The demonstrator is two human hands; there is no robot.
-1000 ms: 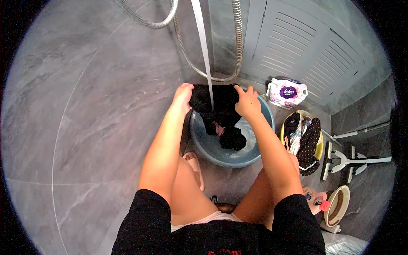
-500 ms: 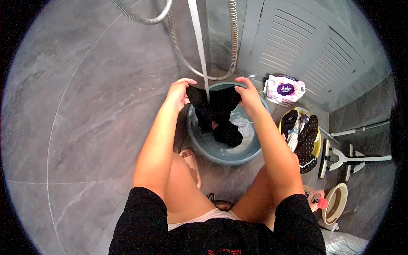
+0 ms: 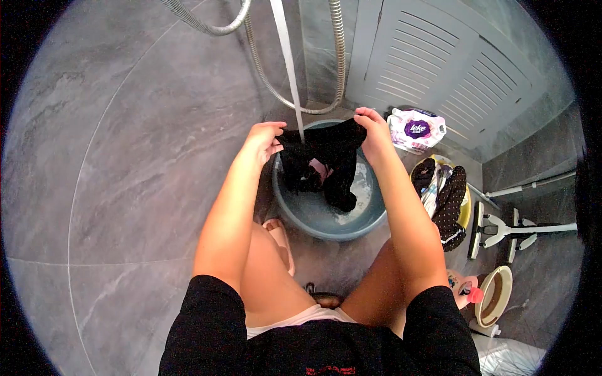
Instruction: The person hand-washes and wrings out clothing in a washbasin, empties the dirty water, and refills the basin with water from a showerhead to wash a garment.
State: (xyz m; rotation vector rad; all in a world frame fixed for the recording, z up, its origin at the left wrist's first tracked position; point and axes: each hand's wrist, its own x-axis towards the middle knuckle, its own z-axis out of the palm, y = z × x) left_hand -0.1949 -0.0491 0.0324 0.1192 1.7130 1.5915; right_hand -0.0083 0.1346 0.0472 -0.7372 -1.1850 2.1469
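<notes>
A wet black garment [image 3: 326,150] hangs stretched between my two hands over a blue-grey basin [image 3: 301,222]; its exact kind does not show. My left hand [image 3: 264,141] pinches its upper left edge, while my right hand [image 3: 374,133] grips the upper right corner. A stream of water [image 3: 287,59] falls from above onto the cloth near its left side. The lower part droops into the basin, where water [image 3: 364,194] lies. A small pinkish patch [image 3: 320,169] shows in the folds.
Right of the basin, a yellow tub [image 3: 466,210] holds dark and patterned clothes [image 3: 448,197]. A white-and-purple pack [image 3: 417,130] sits behind it. Farther right are a squeegee-like tool [image 3: 501,230], a cream bucket [image 3: 495,294] and a red-capped bottle [image 3: 467,293]. A shower hose [image 3: 338,56] hangs behind.
My right hand has moved outward to the right and slightly up, spreading the garment wider. More of the pinkish patch shows. The view has shifted slightly.
</notes>
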